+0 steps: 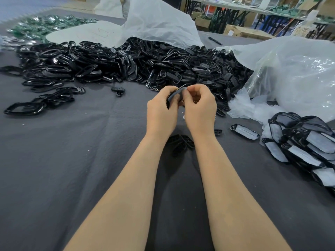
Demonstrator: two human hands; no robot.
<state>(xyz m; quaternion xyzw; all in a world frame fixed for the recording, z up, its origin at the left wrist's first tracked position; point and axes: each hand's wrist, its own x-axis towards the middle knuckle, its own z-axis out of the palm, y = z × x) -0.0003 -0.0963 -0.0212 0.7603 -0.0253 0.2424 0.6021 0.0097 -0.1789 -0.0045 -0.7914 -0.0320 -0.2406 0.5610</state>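
Note:
My left hand (160, 111) and my right hand (199, 107) meet above the middle of the grey cloth table (72, 169). Together they hold a small black plastic part with a grey film face (176, 94). Left fingers curl round its lower side, right fingertips pinch its upper edge. Most of the part is hidden by my fingers. A few loose black grille pieces (181, 142) lie on the cloth between my wrists.
A big heap of black plastic frames and grille pieces (126, 64) spills from a clear bag (159, 20) across the back. Film-covered parts (306, 142) are stacked at the right beside another clear bag (299, 75). Green parts (41, 26) lie far left. A pen (214, 40) lies behind.

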